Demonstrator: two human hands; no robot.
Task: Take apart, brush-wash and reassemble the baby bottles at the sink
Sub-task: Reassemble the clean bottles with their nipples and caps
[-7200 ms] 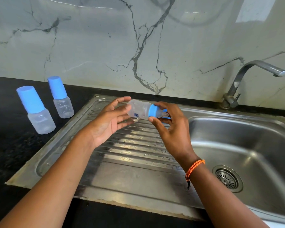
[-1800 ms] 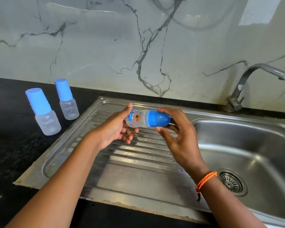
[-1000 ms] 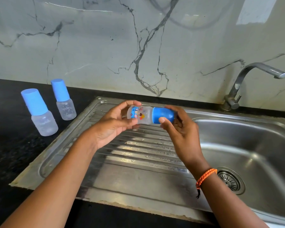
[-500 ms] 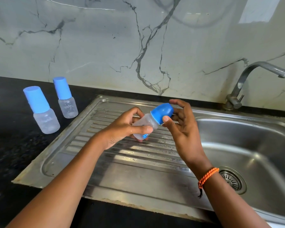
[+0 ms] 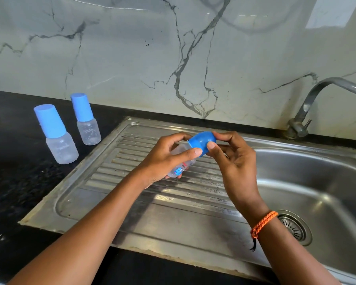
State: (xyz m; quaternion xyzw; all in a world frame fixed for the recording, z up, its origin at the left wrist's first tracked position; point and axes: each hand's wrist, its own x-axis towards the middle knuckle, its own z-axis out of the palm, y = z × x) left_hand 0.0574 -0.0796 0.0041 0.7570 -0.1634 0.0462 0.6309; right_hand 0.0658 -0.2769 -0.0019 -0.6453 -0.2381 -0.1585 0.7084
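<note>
My left hand (image 5: 164,159) is wrapped around the clear body of a small baby bottle (image 5: 180,167), held tilted above the ribbed drainboard (image 5: 144,188). The bottle's printed label faces down toward me. My right hand (image 5: 232,159) pinches the bottle's blue cap (image 5: 201,141) between thumb and fingers at the upper end. Most of the bottle body is hidden by my left fingers. Two more capped baby bottles stand upright on the black counter at the left: a larger one (image 5: 57,134) nearer me and a slimmer one (image 5: 85,120) behind it.
The steel sink basin (image 5: 308,182) with its drain (image 5: 294,227) lies to the right. A curved tap (image 5: 317,95) rises at the back right. A marble wall runs behind. Black counter (image 5: 12,182) surrounds the sink at left and front.
The bottle went from lying level to tilted with the cap end up. My left hand has closed further around the body and my right fingers shifted on the blue cap.
</note>
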